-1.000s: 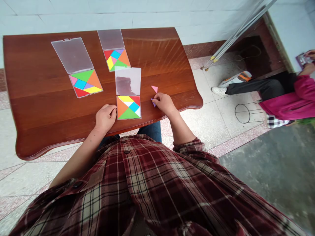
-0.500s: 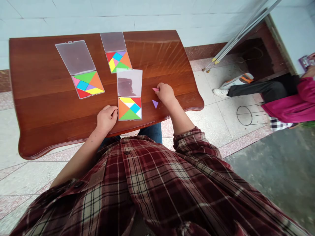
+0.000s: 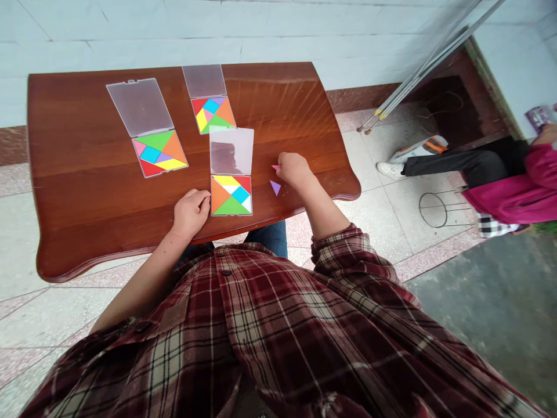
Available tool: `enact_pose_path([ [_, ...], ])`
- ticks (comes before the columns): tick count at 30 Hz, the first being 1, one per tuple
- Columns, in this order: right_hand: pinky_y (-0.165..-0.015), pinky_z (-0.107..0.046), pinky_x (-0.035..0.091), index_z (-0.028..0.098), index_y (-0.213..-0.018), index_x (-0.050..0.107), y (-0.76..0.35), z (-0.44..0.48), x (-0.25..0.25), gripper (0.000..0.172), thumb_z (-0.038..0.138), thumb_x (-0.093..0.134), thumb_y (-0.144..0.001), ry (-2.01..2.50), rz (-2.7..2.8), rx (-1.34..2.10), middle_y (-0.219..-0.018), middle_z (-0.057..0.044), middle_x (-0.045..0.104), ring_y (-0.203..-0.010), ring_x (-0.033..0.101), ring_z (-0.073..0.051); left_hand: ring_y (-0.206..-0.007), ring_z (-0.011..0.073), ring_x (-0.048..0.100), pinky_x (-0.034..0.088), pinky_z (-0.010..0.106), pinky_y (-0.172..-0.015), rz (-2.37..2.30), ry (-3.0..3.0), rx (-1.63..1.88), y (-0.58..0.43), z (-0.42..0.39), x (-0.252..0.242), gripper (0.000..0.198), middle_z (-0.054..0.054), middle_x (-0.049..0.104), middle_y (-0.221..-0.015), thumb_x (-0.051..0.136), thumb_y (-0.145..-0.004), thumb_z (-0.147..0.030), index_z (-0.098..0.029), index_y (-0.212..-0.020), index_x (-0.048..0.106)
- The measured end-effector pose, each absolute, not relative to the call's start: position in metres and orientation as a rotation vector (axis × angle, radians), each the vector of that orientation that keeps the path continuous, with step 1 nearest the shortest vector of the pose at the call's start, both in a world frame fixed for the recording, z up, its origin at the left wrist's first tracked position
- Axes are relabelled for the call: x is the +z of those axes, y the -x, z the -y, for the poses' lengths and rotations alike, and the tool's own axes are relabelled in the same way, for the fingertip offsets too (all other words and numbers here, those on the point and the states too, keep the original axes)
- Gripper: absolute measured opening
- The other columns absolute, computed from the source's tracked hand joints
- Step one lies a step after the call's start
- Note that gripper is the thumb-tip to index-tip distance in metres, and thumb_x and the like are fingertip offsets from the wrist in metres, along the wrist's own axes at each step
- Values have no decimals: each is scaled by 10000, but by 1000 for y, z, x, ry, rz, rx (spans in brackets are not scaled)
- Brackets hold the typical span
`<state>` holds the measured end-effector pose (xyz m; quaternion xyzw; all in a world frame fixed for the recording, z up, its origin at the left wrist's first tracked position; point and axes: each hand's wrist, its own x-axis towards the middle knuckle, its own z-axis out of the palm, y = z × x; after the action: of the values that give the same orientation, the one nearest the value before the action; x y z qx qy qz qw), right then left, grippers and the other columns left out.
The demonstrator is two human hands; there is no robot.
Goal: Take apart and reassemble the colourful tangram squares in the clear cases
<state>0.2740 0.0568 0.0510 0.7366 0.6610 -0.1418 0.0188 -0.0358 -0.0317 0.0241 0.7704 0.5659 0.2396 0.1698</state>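
My right hand (image 3: 294,170) is closed on a pink triangle tangram piece (image 3: 275,167), whose tip shows left of the fingers. Just below it a purple triangle piece (image 3: 275,187) lies on the table. Left of that sits an open tangram case (image 3: 232,152), its clear lid folded back. Yellow, red, orange, blue and green pieces (image 3: 232,206) fill its tray, with white gaps in the middle and at the lower right. My left hand (image 3: 191,213) rests at the tray's left edge with fingers curled; whether anything is in them is hidden.
Two more open cases with filled trays, one at left (image 3: 160,152) and one at the back (image 3: 213,114), lie on the brown wooden table (image 3: 87,191). Crutches (image 3: 409,75) lean at the right wall. A seated person (image 3: 505,180) is at far right, near a wire ring stand (image 3: 433,209).
The view has shifted slightly, so the table and cases appear a little lower and further right. My right hand has turned slightly over the pink piece, covering more of it.
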Motion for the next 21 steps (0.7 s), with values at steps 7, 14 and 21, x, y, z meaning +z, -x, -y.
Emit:
enact_pose_path([
  [7, -855, -466, 460, 97, -1094, 635, -270, -49, 61, 259, 224, 511, -906, -2297, -2047, -370, -1014, -215, 686, -972, 630, -352, -844, 202, 621, 455, 304, -731, -1597, -2201, 687, 37, 31, 21, 241, 48, 677, -843, 443, -899, -272, -228, -914, 679],
  [14, -864, -471, 451, 91, -1141, 593, -273, -46, 58, 296, 158, 485, -874, -2391, -1989, -386, -1038, -223, 683, -981, 631, -351, -829, 197, 611, 449, 299, -731, -1594, -2177, 681, 35, 31, 24, 245, 49, 667, -838, 445, -898, -260, -217, -917, 685],
  [21, -901, -473, 468, 150, -1167, 589, -278, -43, 54, 345, 97, 451, -855, -2475, -1976, -433, -1097, -161, 690, -999, 636, -309, -821, 196, 603, 444, 299, -725, -1588, -2178, 677, 35, 32, 25, 233, 43, 652, -820, 450, -897, -256, -220, -909, 680],
])
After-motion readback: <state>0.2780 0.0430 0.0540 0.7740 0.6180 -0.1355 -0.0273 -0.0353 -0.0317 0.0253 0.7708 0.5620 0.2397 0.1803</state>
